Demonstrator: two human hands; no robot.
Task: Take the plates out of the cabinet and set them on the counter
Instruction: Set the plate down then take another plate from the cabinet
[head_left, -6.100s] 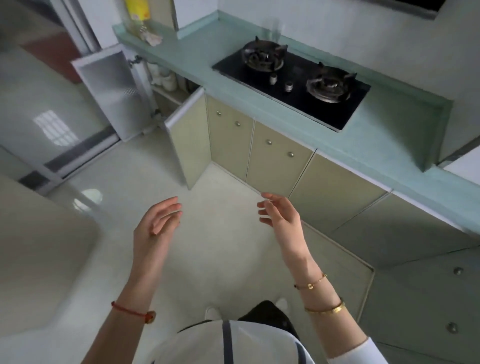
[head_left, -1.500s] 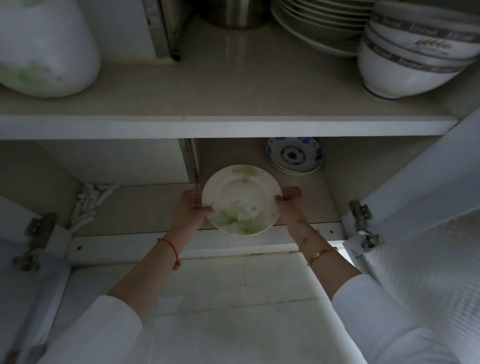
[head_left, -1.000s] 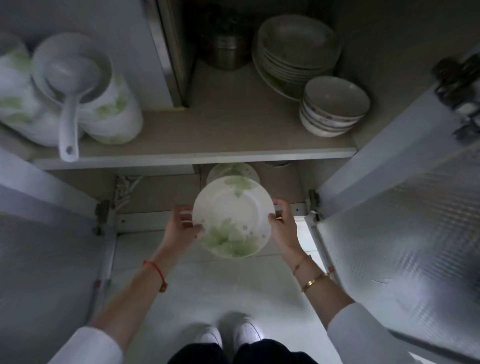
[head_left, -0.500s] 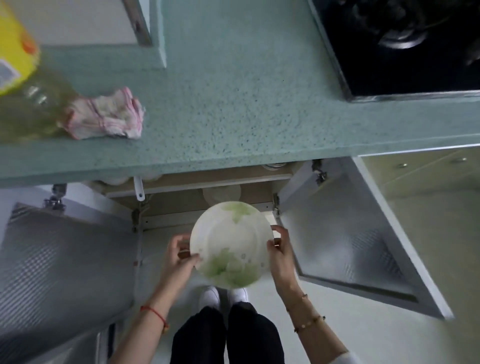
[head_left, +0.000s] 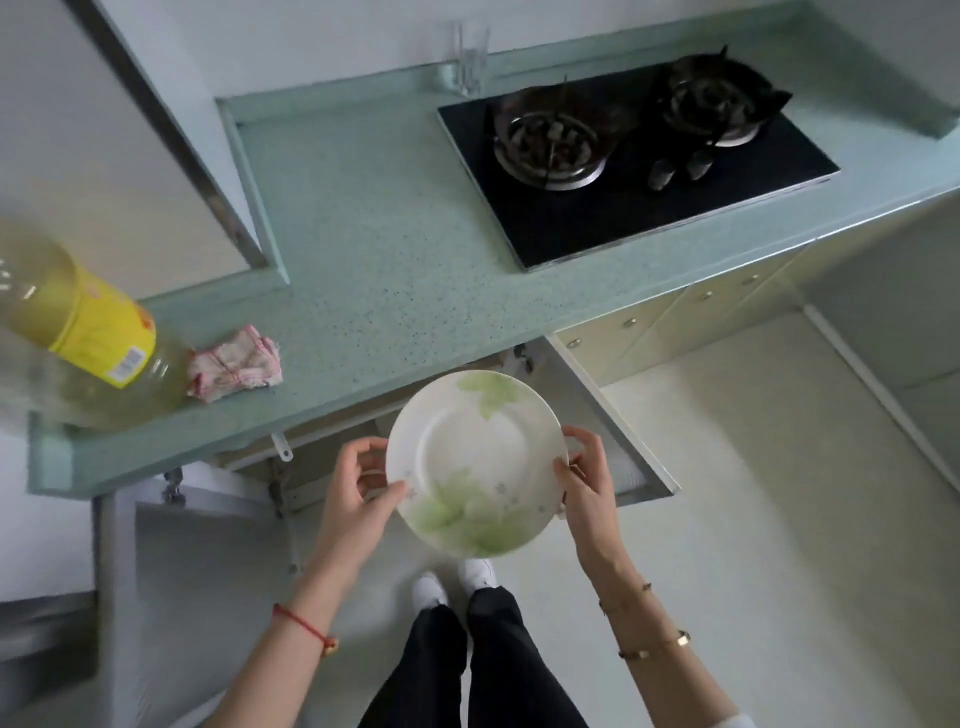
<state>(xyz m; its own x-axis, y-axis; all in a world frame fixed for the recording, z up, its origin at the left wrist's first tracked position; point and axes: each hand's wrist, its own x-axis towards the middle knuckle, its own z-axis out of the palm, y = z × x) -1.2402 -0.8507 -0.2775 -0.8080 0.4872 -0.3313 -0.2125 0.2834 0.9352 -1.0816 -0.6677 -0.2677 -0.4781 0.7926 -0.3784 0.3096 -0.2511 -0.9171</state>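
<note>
1. A green-leafed plate (head_left: 475, 462) is gripped at its rim by the left hand (head_left: 358, 480) and right hand (head_left: 587, 480), lower centre of frame.
2. It is held just below the worktop (head_left: 374, 260) edge, above open cabinet doors (head_left: 613, 415).

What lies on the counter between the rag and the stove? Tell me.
Nothing: in the head view, the counter is bare speckled green between the rag and the stove. The glass stands farther back, by the wall.
</note>
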